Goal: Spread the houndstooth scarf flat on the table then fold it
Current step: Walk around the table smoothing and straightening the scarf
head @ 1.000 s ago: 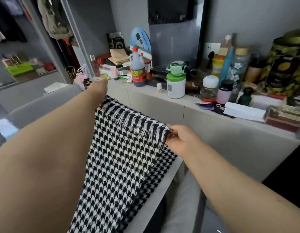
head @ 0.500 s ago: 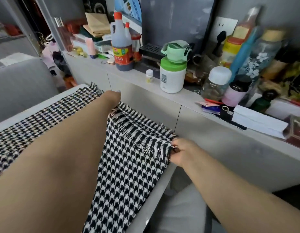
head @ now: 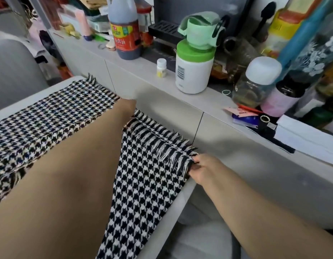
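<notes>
Currently, per item:
Scarf (head: 147, 176): lies across the table (head: 167, 227); one fringed end is folded back over the lower layer, the other fringed end reaches the far left corner.
Right hand (head: 203, 168): fingers curled, pinching the near corner of the fringed edge.
Left hand (head: 127, 107): at the far corner of that edge; fingers hidden, grip cannot be told.
Ledge (head: 208, 101): behind the table; carries a bottle (head: 125, 28) and a jar (head: 194, 71).

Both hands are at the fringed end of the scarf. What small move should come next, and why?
Probably lower the fringed end onto the table and let go. The right hand pinches one corner; the left hand, mostly hidden behind its forearm, is at the other. The scarf already runs back on itself, and another part lies flat to the left.
</notes>
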Available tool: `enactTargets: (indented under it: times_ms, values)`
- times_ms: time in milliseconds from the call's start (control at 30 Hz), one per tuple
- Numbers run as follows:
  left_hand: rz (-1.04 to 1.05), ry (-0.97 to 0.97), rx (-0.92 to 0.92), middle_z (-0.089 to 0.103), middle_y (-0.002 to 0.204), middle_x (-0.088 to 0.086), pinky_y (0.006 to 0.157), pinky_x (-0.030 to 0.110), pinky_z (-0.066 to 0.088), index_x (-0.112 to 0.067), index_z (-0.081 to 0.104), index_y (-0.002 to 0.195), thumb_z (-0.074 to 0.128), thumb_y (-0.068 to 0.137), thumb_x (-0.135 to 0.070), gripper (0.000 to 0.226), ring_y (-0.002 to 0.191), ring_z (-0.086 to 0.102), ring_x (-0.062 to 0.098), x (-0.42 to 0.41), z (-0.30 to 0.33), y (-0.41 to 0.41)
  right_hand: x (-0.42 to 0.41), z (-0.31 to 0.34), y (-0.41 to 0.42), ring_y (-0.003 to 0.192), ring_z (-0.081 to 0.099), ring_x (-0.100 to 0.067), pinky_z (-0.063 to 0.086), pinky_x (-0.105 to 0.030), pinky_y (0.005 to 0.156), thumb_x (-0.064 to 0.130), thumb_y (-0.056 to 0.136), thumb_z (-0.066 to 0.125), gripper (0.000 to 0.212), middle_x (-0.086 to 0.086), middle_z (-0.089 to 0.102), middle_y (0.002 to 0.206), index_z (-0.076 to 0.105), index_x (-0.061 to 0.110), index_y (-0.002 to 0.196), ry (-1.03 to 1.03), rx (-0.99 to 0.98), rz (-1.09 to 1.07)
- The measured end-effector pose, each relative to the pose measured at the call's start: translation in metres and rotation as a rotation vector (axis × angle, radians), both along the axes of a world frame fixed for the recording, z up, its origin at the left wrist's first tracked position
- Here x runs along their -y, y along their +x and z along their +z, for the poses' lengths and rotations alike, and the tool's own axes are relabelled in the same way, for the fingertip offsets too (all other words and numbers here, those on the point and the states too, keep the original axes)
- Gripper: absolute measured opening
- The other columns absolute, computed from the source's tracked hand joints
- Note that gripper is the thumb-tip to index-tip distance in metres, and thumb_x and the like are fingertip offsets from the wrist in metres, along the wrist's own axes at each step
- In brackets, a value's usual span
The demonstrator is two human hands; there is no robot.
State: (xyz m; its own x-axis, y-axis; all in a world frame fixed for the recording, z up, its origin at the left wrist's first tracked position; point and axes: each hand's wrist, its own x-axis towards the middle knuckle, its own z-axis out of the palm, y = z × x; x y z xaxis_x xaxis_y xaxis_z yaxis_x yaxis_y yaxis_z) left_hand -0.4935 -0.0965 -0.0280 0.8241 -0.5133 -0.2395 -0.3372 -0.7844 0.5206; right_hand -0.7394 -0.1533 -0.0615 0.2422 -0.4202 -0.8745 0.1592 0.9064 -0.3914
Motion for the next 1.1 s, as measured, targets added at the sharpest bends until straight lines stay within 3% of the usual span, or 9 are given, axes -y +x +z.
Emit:
enactTargets:
  times_ms: [133, 233, 300, 400, 467, 533, 800, 933, 1100]
  values:
    - [0.021, -0.165, -0.228, 0.037, 0.147, 0.027, 0.112, 0.048, 0.031, 0.004, 0.039, 0.14, 0.047, 0.094, -0.026, 0.055, 0.135, 0.038, 0.042, -0.001, -0.021, -0.007, 0.011, -0.018, 0.005, 0.09, 0.058, -0.019, 0.048, -0.028, 0.085, -0.004, 0.096, 0.039, 0.016, -0.007, 0.051, 0.086, 0.05, 0.003, 0.105, -0.174, -0.134, 0.217]
    - [0.101, -0.398, -0.274, 0.033, 0.155, 0.009, 0.114, 0.052, 0.031, -0.016, 0.03, 0.15, 0.037, 0.1, -0.03, 0.052, 0.136, 0.04, 0.031, -0.014, -0.029, -0.025, 0.006, -0.011, 0.008, 0.072, 0.054, -0.017, 0.052, -0.033, 0.074, -0.001, 0.092, 0.048, 0.024, -0.003, 0.049, 0.077, 0.055, 0.006, 0.113, -0.409, -0.21, 0.483]
    - [0.161, -0.457, -0.252, 0.044, 0.147, 0.002, 0.105, 0.047, 0.043, -0.02, 0.034, 0.147, 0.038, 0.1, -0.033, 0.049, 0.123, 0.052, 0.023, -0.027, -0.032, -0.044, -0.002, -0.001, 0.018, 0.079, 0.055, -0.019, 0.053, -0.036, 0.083, 0.001, 0.089, 0.054, 0.02, -0.005, 0.057, 0.085, 0.063, 0.006, 0.106, -0.568, -0.251, 0.751]
    - [0.264, -0.391, -0.08, 0.06, 0.111, -0.006, 0.06, 0.022, 0.05, -0.013, 0.048, 0.136, 0.04, 0.102, -0.027, 0.038, 0.071, 0.056, 0.008, -0.042, -0.046, -0.074, -0.013, 0.001, 0.028, 0.082, 0.054, -0.015, 0.049, -0.027, 0.071, 0.011, 0.091, 0.057, 0.028, -0.008, 0.053, 0.128, 0.06, 0.015, 0.118, -0.925, -0.326, 1.293]
    - [0.284, -0.288, 0.02, 0.06, 0.117, 0.001, 0.074, 0.025, 0.054, -0.011, 0.051, 0.131, 0.041, 0.101, -0.024, 0.035, 0.088, 0.06, 0.013, -0.053, -0.06, -0.098, -0.011, -0.012, 0.025, 0.119, 0.049, -0.021, 0.044, -0.028, 0.096, 0.017, 0.094, 0.053, 0.051, -0.007, 0.029, 0.153, 0.04, 0.016, 0.144, -1.169, -0.434, 1.661]
    - [0.304, -0.207, 0.084, 0.051, 0.13, 0.004, 0.098, 0.028, 0.043, -0.01, 0.052, 0.129, 0.042, 0.1, -0.021, 0.033, 0.111, 0.051, 0.012, -0.067, -0.073, -0.122, -0.006, -0.024, 0.018, 0.144, 0.018, -0.027, 0.026, -0.034, 0.115, 0.019, 0.094, 0.049, 0.062, -0.006, 0.012, 0.159, 0.025, 0.017, 0.151, -1.296, -0.583, 1.881]
    - [0.164, 0.139, 0.291, 0.043, 0.138, -0.002, 0.118, 0.03, 0.023, -0.015, 0.046, 0.134, 0.032, 0.1, -0.03, 0.04, 0.132, 0.034, 0.012, -0.164, -0.098, -0.201, -0.026, -0.022, 0.007, 0.144, 0.012, -0.034, 0.032, -0.048, 0.11, 0.048, 0.088, 0.059, 0.09, -0.007, 0.0, 0.161, 0.003, 0.023, 0.154, -1.394, -0.866, 2.087]
    - [0.261, 0.312, 0.279, 0.039, 0.15, 0.006, 0.118, 0.036, 0.018, -0.012, 0.038, 0.144, 0.023, 0.099, -0.038, 0.054, 0.141, 0.03, 0.02, -0.228, -0.102, -0.216, -0.036, -0.013, 0.012, 0.136, 0.029, -0.036, 0.039, -0.047, 0.105, 0.049, 0.082, 0.066, 0.095, -0.014, 0.015, 0.156, 0.012, 0.017, 0.153, -1.336, -1.076, 2.117]
    - [0.489, 0.517, 0.115, 0.018, 0.16, 0.01, 0.118, 0.046, 0.022, -0.017, 0.016, 0.153, 0.018, 0.1, -0.047, 0.061, 0.147, 0.017, 0.03, -0.298, -0.097, -0.232, -0.085, -0.003, 0.022, 0.14, 0.026, -0.031, 0.033, -0.046, 0.112, 0.035, 0.086, 0.063, 0.08, -0.013, 0.02, 0.156, 0.02, 0.016, 0.151, -1.647, -0.66, 2.287]
